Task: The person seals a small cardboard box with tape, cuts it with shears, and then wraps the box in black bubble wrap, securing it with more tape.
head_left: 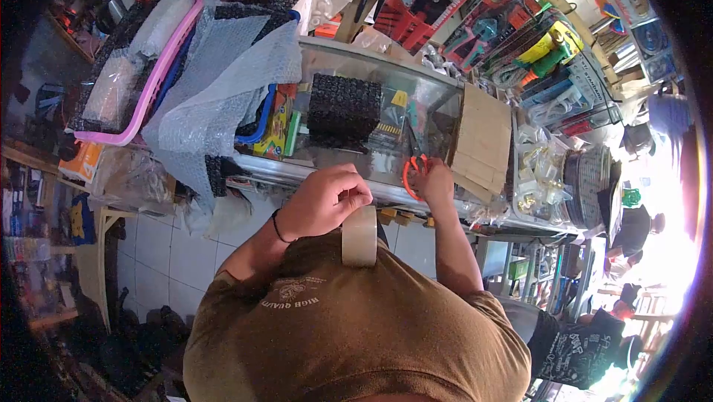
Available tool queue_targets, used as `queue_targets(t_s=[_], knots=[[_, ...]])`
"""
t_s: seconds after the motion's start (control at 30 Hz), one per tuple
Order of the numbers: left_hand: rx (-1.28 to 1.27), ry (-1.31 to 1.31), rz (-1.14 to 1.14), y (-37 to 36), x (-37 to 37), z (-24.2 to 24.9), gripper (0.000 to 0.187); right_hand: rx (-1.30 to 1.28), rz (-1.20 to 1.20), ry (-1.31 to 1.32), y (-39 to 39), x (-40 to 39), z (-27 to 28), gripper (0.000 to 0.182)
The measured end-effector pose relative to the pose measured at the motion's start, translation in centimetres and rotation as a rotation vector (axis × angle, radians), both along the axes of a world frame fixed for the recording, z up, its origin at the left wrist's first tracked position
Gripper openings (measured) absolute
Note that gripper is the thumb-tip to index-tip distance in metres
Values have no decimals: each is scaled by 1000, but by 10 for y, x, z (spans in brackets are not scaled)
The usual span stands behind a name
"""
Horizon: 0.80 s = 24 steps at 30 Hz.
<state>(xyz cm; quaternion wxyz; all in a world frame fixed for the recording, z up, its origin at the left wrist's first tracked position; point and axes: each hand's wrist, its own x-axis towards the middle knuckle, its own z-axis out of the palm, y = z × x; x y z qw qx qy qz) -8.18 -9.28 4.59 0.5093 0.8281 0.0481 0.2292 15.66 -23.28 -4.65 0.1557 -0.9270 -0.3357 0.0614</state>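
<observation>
My left hand is closed in front of my chest, its fingers curled. A wide roll of packing tape hangs directly below its fingertips, against my shirt; the exact grip on it is hidden. My right hand is closed at the orange handles of a pair of scissors by the counter's front edge. The scissor blades point away from me over the glass. Beyond my hands, a bundle in black bubble wrap sits on the glass counter.
Clear bubble wrap drapes over a blue basket beside a pink basket on the left. Flat cardboard lies on the right, near bagged fittings. Packaged tools stand at the back. Another person is at lower right.
</observation>
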Motion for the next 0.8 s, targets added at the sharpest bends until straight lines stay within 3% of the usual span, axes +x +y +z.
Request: queue_targets(t_s=[0.2,0.27,0.3,0.37,0.4,0.47,0.6,0.67,0.7,0.73,0.8], knots=[[-13,13,11,4,-8,-2,6,40,-72,335,-5,2,5,26],[-8,-1,15,7,-8,-3,6,329,-75,562,-16,1,-15,21],[-41,12,15,7,-8,-4,7,330,-77,565,-21,0,-16,21],[-77,31,10,10,-9,-4,7,782,-36,1502,-32,-6,-14,18],[-68,49,1,12,-8,-4,7,782,-42,1503,-35,-20,0,18],[-63,66,-9,14,-6,-3,8,1041,-6,1705,-32,-58,47,24],[-85,80,-57,15,-1,-3,10,907,212,1593,-35,-69,78,28],[-83,86,-73,15,2,-5,10,810,446,1552,-39,-65,86,32],[-101,85,-86,16,3,-6,10,653,448,1399,-52,-52,76,44],[-119,85,-95,16,3,-7,11,651,445,1397,-57,-45,81,44],[-96,70,-98,16,3,-8,11,359,657,1160,-62,-35,94,57]])
